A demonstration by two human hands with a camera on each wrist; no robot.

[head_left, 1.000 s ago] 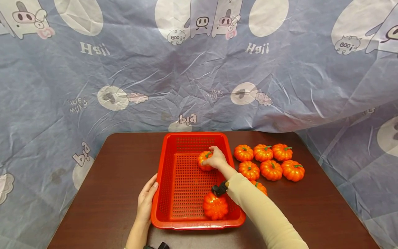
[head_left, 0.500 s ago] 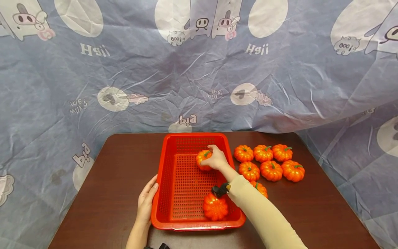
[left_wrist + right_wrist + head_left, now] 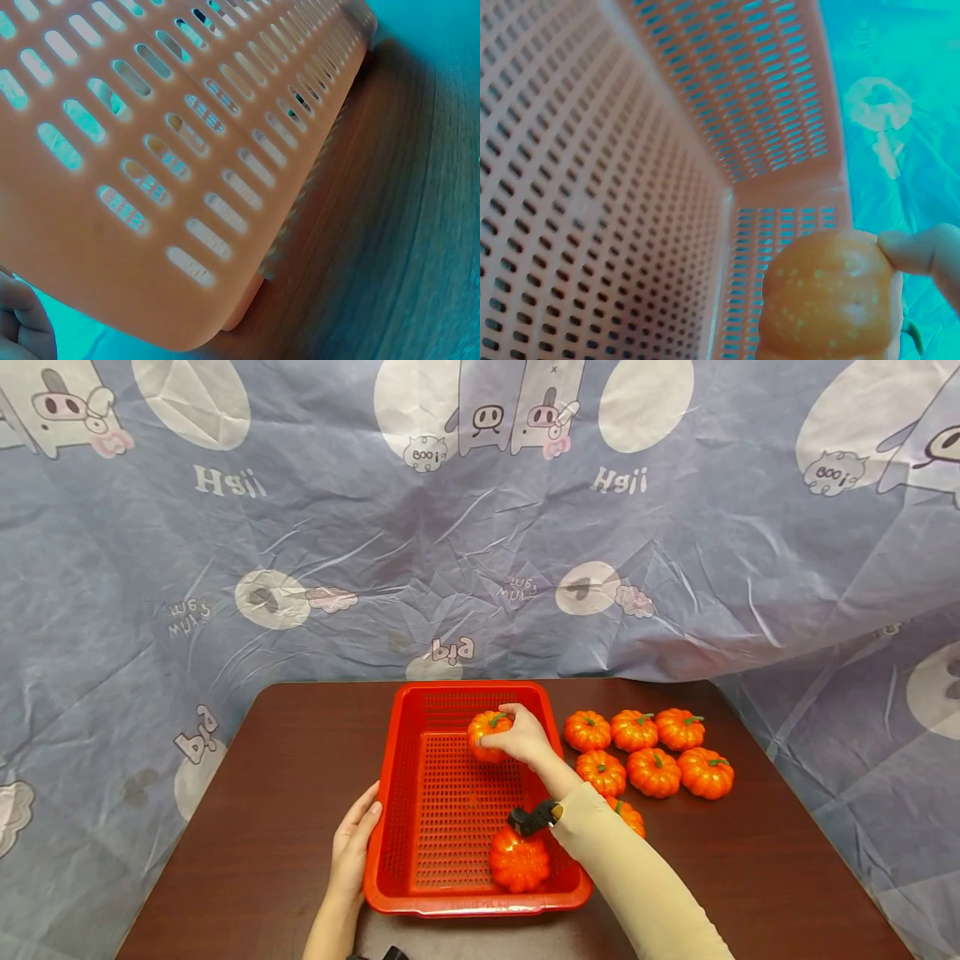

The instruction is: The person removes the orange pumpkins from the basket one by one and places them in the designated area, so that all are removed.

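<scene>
A red plastic basket (image 3: pixel 431 906) with slotted walls stands on the table. My left hand (image 3: pixel 351 847) holds it by its left side, thumb at the rim; curled fingers (image 3: pixel 22 319) show at the corner of the left wrist view. My right hand (image 3: pixel 525 739) pinches a small orange pumpkin (image 3: pixel 486 739) with a green stem, over the basket's far right part. In the right wrist view, a fingertip (image 3: pixel 907 251) presses the pumpkin's side, and the basket floor shows beside it. Another pumpkin (image 3: pixel 519 860) lies in the basket's near right corner, partly under my right wrist.
Several more orange pumpkins (image 3: pixel 655 772) stand in rows on the brown table (image 3: pixel 750 868) right of the basket. One nearer pumpkin (image 3: pixel 628 816) is partly hidden by my right sleeve. Behind the table hangs a blue-grey printed cloth (image 3: pixel 337 518).
My right hand has moved slightly left and up in the head view, with the pumpkin in its fingers. The left hand and the basket have stayed in place.
</scene>
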